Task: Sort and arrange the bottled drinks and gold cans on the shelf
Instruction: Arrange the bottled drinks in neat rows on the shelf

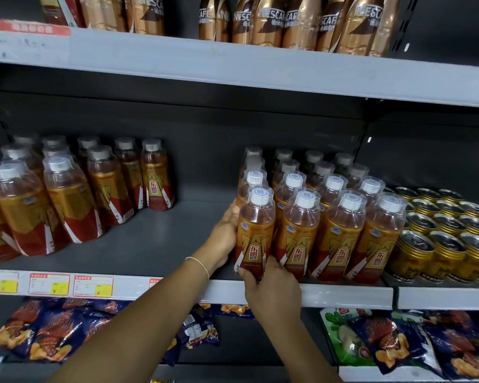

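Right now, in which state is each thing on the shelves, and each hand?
Front-left orange-labelled plastic bottle: upright, capped, held by both hands.
Left hand: wraps bottle's left side.
Right hand: grips bottle's base.
Short gold metal cans: upright, in rows.
Left bottle group: upright, capped.
Brown coffee bottles: upright.

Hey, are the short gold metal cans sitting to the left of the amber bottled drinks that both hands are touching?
No, the short gold metal cans stand to the right of those amber bottled drinks.
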Demonstrator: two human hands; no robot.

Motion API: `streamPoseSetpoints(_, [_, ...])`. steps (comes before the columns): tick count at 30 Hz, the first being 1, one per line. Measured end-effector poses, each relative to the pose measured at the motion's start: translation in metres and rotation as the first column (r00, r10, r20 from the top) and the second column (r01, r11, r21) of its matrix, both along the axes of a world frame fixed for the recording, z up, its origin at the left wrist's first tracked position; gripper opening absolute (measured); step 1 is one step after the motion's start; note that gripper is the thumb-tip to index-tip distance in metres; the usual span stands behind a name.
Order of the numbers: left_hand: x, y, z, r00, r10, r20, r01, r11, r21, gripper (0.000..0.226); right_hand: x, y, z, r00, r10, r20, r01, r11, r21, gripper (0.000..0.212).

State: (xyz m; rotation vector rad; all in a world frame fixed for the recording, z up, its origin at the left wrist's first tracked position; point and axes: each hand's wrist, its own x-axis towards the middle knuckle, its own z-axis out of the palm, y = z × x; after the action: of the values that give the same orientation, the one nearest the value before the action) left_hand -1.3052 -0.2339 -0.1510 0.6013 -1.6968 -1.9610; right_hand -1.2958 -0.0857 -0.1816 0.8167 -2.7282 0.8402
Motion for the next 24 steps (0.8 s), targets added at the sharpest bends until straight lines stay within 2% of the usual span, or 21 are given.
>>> streamPoseSetpoints(8, [0.006,0.000,0.007,0.997,-0.051,0.058,0.055,0.996,-0.072,0.045,0.002,0.001,0.004,1.000,0.004,0.009,-0.004,1.000,-0.008,0.048])
streamPoseSetpoints(14, [0.017,0.000,0.008,0.991,0.023,0.134,-0.007,0.993,-0.119,0.054,-0.001,-0.002,0.015,1.000,-0.026,-0.007,0.027,0.994,0.105,0.043])
streamPoseSetpoints(17, [0.028,-0.002,0.007,0.984,0.052,0.170,-0.017,0.980,-0.196,0.055,-0.002,0.000,0.019,0.998,-0.048,-0.039,0.054,0.988,0.145,0.042])
streamPoseSetpoints(21, [0.048,-0.005,0.008,0.978,0.000,0.207,0.063,0.951,-0.301,0.055,0.004,0.003,0.022,0.995,-0.071,-0.065,0.082,0.979,0.188,0.040])
streamPoseSetpoints(24, [0.065,-0.019,0.008,0.962,-0.025,0.270,0.133,0.911,-0.390,0.055,0.012,0.005,0.024,0.985,-0.098,-0.144,0.128,0.967,0.220,0.049])
